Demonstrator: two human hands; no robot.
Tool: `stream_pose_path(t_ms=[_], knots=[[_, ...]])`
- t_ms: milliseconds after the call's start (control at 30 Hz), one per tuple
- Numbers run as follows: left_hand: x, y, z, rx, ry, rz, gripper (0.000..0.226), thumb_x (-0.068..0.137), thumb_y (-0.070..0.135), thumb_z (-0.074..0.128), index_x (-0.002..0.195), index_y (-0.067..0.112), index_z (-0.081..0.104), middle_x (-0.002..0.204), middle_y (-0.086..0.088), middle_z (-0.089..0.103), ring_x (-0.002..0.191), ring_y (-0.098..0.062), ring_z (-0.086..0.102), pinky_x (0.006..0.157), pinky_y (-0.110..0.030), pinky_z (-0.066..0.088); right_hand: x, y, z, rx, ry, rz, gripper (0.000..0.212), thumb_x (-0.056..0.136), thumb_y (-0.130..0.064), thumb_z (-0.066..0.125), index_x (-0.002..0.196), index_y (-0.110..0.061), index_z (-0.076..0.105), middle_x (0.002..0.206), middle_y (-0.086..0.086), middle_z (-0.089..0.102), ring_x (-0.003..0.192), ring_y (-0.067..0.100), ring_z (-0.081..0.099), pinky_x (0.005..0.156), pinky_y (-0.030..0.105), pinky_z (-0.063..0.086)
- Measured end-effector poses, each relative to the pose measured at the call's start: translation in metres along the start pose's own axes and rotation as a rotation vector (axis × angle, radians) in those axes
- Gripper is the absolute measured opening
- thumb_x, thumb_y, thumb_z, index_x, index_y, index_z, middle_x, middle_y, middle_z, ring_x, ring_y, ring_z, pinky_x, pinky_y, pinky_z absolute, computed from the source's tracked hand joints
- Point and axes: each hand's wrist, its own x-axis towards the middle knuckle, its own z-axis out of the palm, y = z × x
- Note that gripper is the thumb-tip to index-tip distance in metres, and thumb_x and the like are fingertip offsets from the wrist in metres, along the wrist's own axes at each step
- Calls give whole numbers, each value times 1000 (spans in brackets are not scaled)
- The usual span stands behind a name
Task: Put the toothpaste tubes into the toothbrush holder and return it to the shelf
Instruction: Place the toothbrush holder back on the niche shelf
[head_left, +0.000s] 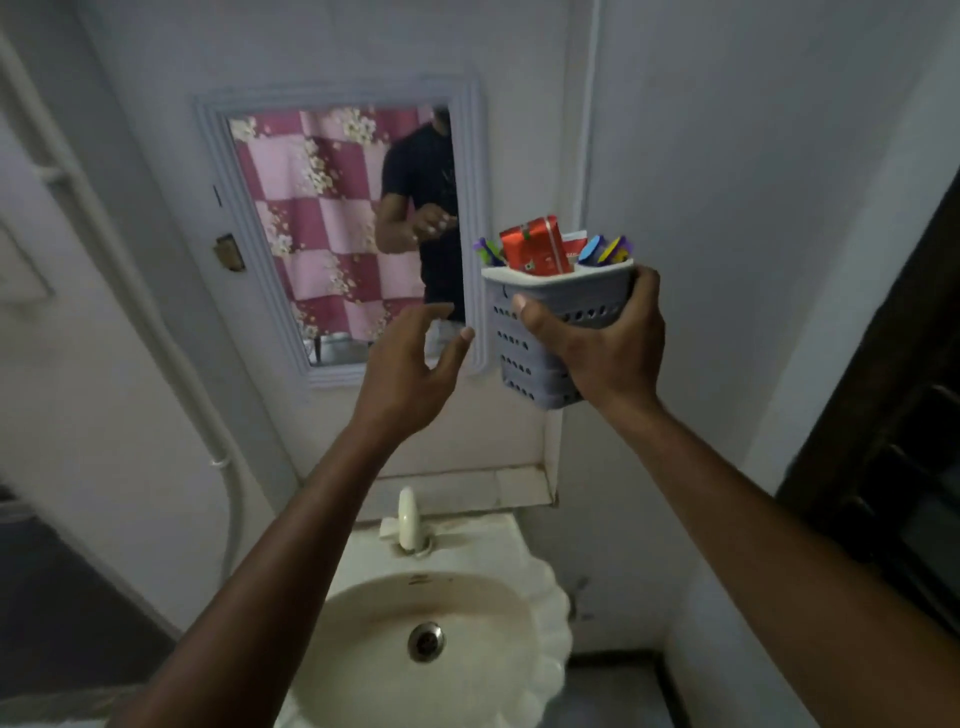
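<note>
My right hand (602, 343) grips a grey perforated toothbrush holder (524, 358), held up in the air to the right of the mirror. Red toothpaste tubes (532, 244) stick up out of its top, with coloured toothbrush ends (605, 249) beside them. My left hand (410, 364) hovers just left of the holder with its fingers spread and nothing in it. A small ledge shelf (467, 486) sits on the wall below the holder, above the sink.
A white-framed mirror (337, 234) hangs on the wall ahead, reflecting a pink checked curtain and a person. Below are a cream sink (363, 649) and its tap (408, 519). A white pipe (156, 322) runs down the left wall; a dark door frame (893, 415) stands at right.
</note>
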Motion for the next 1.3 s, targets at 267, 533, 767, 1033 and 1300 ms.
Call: stream_pose_path(t_ms=[267, 533, 767, 1033, 1300], knots=[[97, 91, -80, 77, 116, 239, 57, 102, 58, 51, 139, 16, 63, 134, -4, 67, 120, -20, 62, 99, -40, 54, 88, -140, -37, -15, 54, -126, 99, 55, -86, 90, 128, -27, 57, 113, -18, 65, 101, 10, 69, 79, 28, 56], [195, 155, -145, 115, 321, 414, 46, 105, 46, 55, 140, 16, 64, 141, -4, 68, 130, -22, 63, 107, -47, 52, 155, -256, -49, 59, 96, -190, 97, 58, -87, 91, 125, -24, 60, 108, -17, 66, 95, 4, 68, 83, 33, 59], [272, 177, -193, 143, 436, 426, 44, 108, 44, 55, 141, 17, 64, 144, -1, 67, 135, -23, 61, 113, -49, 47, 216, -337, -39, 48, 177, -268, 99, 60, -90, 84, 128, -23, 57, 105, -16, 63, 94, 10, 67, 83, 34, 54], [335, 144, -178, 231, 334, 319, 49, 109, 49, 50, 143, 15, 62, 143, -5, 66, 134, -28, 61, 110, -47, 47, 279, -339, 18, 25, 281, -317, 114, 59, -92, 83, 137, -15, 52, 131, 1, 65, 119, 27, 68, 89, 38, 56], [365, 110, -150, 305, 277, 254, 49, 111, 47, 43, 144, 17, 62, 147, -7, 64, 131, -30, 62, 113, -50, 46, 308, -300, 69, -92, 388, -380, 112, 67, -87, 85, 140, -9, 50, 138, 8, 60, 132, 31, 57, 88, 37, 44]])
